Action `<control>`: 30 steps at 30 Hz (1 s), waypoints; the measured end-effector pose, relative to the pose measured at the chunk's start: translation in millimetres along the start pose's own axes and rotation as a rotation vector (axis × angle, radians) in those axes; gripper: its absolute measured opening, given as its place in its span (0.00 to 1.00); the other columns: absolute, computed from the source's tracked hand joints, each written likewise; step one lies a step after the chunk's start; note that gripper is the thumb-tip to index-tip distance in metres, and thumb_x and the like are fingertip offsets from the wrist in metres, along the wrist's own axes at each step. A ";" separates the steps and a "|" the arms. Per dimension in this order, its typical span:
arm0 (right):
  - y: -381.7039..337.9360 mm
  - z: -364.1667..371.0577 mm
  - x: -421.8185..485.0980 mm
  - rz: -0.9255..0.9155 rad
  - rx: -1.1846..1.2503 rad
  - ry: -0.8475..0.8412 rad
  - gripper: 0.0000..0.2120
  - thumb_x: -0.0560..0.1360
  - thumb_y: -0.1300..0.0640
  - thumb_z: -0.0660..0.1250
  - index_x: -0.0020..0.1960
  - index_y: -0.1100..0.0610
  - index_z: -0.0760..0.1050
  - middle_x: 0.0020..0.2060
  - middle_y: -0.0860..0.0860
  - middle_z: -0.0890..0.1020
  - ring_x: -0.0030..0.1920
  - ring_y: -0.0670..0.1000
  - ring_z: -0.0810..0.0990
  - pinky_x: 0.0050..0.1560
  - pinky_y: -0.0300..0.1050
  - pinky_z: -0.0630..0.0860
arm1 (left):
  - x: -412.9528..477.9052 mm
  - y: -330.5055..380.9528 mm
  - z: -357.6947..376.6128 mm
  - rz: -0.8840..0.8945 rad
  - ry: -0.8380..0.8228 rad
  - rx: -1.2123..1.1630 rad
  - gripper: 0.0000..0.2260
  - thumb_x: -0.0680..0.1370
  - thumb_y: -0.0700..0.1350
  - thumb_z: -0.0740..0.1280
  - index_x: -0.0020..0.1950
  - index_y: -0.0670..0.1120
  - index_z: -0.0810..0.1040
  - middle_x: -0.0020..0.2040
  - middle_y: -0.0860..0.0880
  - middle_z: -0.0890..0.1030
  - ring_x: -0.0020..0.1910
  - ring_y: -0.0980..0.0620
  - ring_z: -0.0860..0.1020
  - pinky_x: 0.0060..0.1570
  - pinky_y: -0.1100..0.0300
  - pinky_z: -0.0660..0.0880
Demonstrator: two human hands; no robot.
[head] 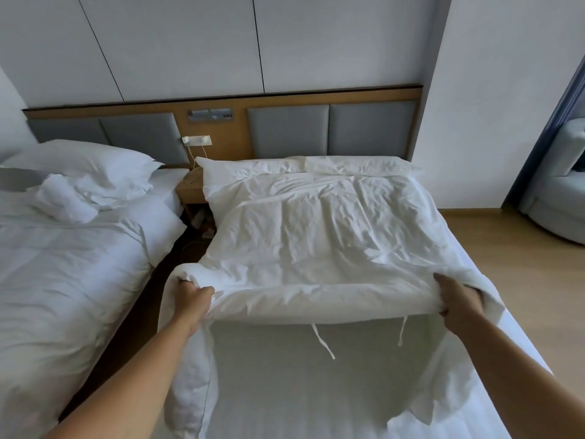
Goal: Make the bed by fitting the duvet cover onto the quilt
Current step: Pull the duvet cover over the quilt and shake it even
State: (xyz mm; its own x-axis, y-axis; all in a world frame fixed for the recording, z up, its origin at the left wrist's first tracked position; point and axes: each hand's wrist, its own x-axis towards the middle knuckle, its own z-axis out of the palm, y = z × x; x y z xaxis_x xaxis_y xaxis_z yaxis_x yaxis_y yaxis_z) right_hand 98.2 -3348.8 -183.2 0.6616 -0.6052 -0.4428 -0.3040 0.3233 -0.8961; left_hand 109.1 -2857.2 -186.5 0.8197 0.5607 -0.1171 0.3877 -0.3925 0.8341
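A wrinkled white duvet cover (316, 223) with the quilt inside lies over the far half of the right bed (316, 413). Its near edge is lifted off the mattress. My left hand (193, 299) grips the near left corner, and my right hand (457, 299) grips the near right corner. Both fists are closed on bunched fabric. Two white tie strings (323, 342) hang down from the lifted edge. Loose cover fabric droops below each hand onto the sheet. Two pillows (354, 164) lie at the head under the far edge.
A second made bed (63, 280) with a pillow and rolled towel stands at the left, across a narrow dark gap. A wooden nightstand (191, 188) sits between the beds. Wooden floor (522, 264) and a grey armchair (563, 191) are at the right.
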 end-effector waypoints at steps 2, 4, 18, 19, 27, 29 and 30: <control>-4.7 -7.7 7.4 0.158 0.288 -0.042 0.14 0.72 0.57 0.74 0.57 0.54 0.78 0.52 0.50 0.82 0.50 0.52 0.82 0.52 0.50 0.80 | -3.1 -4.6 0.8 -0.007 0.031 -0.012 0.13 0.74 0.34 0.67 0.34 0.41 0.65 0.28 0.47 0.66 0.27 0.49 0.66 0.29 0.61 0.63; -0.1 -17.1 16.8 0.256 0.410 -0.087 0.21 0.76 0.57 0.70 0.68 0.56 0.74 0.61 0.51 0.81 0.60 0.53 0.81 0.61 0.50 0.78 | -11.3 -10.3 3.1 -0.012 0.032 -0.022 0.12 0.74 0.34 0.67 0.35 0.40 0.67 0.29 0.46 0.68 0.28 0.48 0.68 0.30 0.61 0.64; 67.7 -147.4 -26.9 -0.200 -0.893 -0.009 0.24 0.77 0.48 0.68 0.56 0.70 0.78 0.55 0.67 0.80 0.58 0.66 0.78 0.58 0.55 0.73 | -165.0 -101.2 5.0 -0.193 0.151 -0.087 0.10 0.71 0.34 0.70 0.36 0.39 0.69 0.32 0.45 0.73 0.31 0.45 0.73 0.31 0.59 0.68; 66.3 -157.4 -30.6 -0.232 -0.923 -0.002 0.23 0.77 0.46 0.69 0.51 0.69 0.78 0.53 0.67 0.80 0.57 0.66 0.78 0.56 0.54 0.73 | -177.7 -104.6 5.0 -0.192 0.159 -0.096 0.10 0.71 0.34 0.71 0.37 0.39 0.69 0.32 0.45 0.73 0.31 0.46 0.73 0.31 0.59 0.68; 92.8 -201.0 -67.0 -0.353 -1.067 -0.078 0.18 0.76 0.48 0.71 0.46 0.65 0.77 0.50 0.66 0.81 0.56 0.66 0.78 0.49 0.47 0.64 | -229.3 -141.5 -9.6 -0.377 0.194 -0.278 0.11 0.73 0.41 0.73 0.48 0.35 0.78 0.40 0.43 0.82 0.35 0.47 0.79 0.37 0.59 0.75; 111.8 -205.5 -74.5 -0.350 -1.095 -0.122 0.19 0.77 0.50 0.70 0.47 0.68 0.78 0.52 0.67 0.81 0.56 0.66 0.77 0.48 0.46 0.64 | -234.1 -148.2 -2.2 -0.446 0.125 -0.339 0.18 0.73 0.43 0.75 0.57 0.35 0.77 0.52 0.40 0.82 0.47 0.43 0.81 0.51 0.52 0.78; 120.9 -205.2 -76.2 -0.328 -1.095 -0.139 0.20 0.77 0.50 0.70 0.50 0.69 0.79 0.53 0.68 0.80 0.57 0.66 0.77 0.50 0.47 0.66 | -236.3 -148.3 5.4 -0.477 0.066 -0.339 0.22 0.72 0.44 0.76 0.62 0.35 0.75 0.60 0.40 0.81 0.55 0.41 0.81 0.58 0.47 0.77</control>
State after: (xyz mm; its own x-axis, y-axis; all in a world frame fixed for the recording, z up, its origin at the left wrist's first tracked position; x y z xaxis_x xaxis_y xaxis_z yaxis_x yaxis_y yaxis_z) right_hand -129.6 -3412.9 -263.9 0.8679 -0.4362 -0.2377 -0.4911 -0.6811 -0.5430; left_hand -139.9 -2935.4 -285.5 0.5560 0.6663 -0.4968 0.5419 0.1626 0.8246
